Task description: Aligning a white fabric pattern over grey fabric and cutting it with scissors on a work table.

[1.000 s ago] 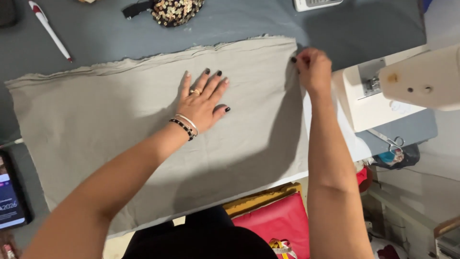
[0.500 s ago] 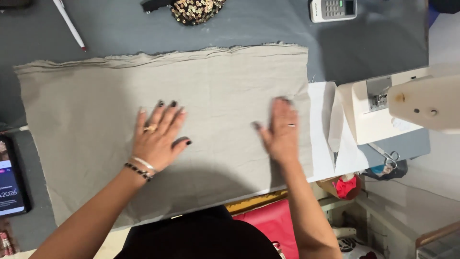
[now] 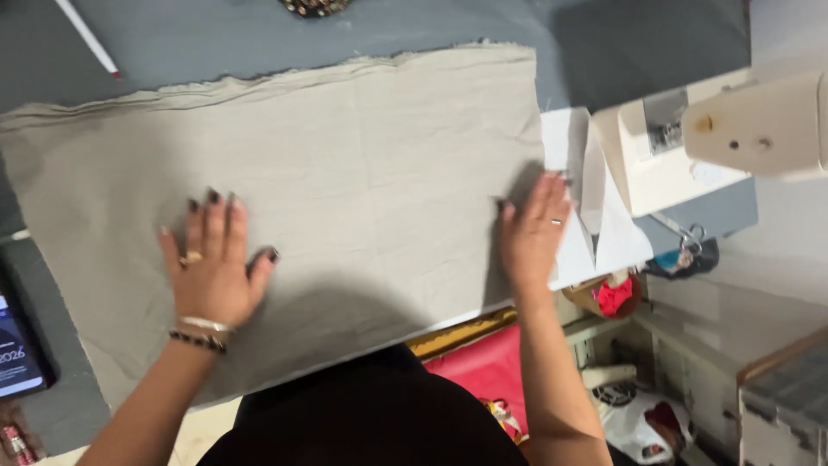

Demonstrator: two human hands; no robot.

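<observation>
Both hands have slid nearer the body since the earlier frame. Left hand [image 3: 211, 267] lies flat, fingers spread, on cloth [image 3: 345, 190]. Right hand [image 3: 530, 237] presses flat at its right edge. Cloth covers tabletop [image 3: 259, 39].

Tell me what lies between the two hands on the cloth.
Head view: only bare grey cloth lies between the left hand and right hand.

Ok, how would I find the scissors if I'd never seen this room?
Start at the big grey cloth that both hands press flat, then look right to the white sewing machine. Just below its base lie the scissors, the only shiny metal thing there, with looped handles beside something dark and blue.
</observation>
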